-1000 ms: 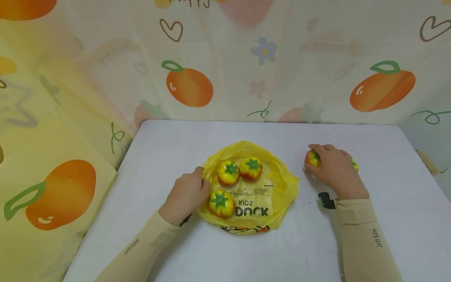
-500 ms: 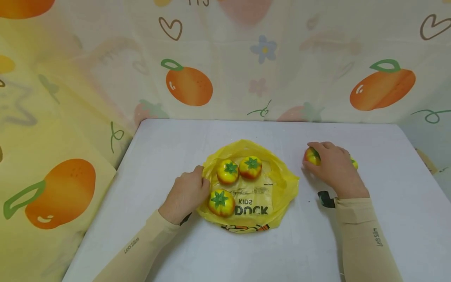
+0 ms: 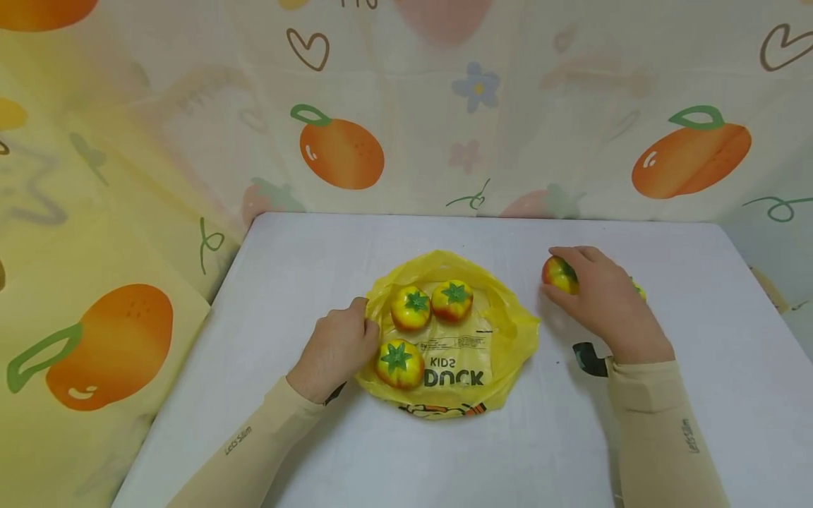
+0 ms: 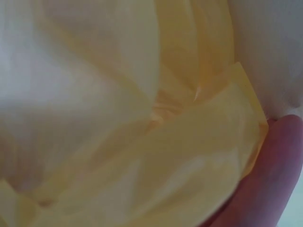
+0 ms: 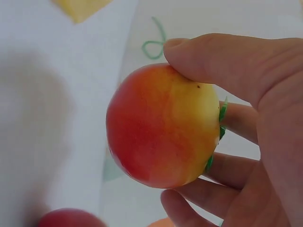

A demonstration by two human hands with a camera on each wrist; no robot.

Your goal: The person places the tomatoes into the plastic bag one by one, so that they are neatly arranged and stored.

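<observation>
A yellow plastic bag [image 3: 508, 353] lies spread on the table with its mouth upward. Three red-and-yellow toy tomatoes [image 3: 411, 308] with green star-shaped tops sit in it. My left hand [image 3: 335, 346] grips the bag's left rim; in the left wrist view a finger [image 4: 279, 165] lies against the crumpled plastic. To the right of the bag, my right hand [image 3: 606, 300] holds another toy tomato [image 5: 156, 127] between thumb and fingers, its green top turned toward the palm. One more tomato [image 3: 638, 289] is mostly hidden behind that hand.
Both hands are over a white table [image 3: 305, 247]. A fruit-printed cloth [image 3: 406, 92] hangs behind the table's far edge, with more of it along the left side. Dark printed lettering shows on the bag.
My right hand has shifted slightly up and left in the head view, carrying the tomato with it. The left hand and the bag stay where they were.
</observation>
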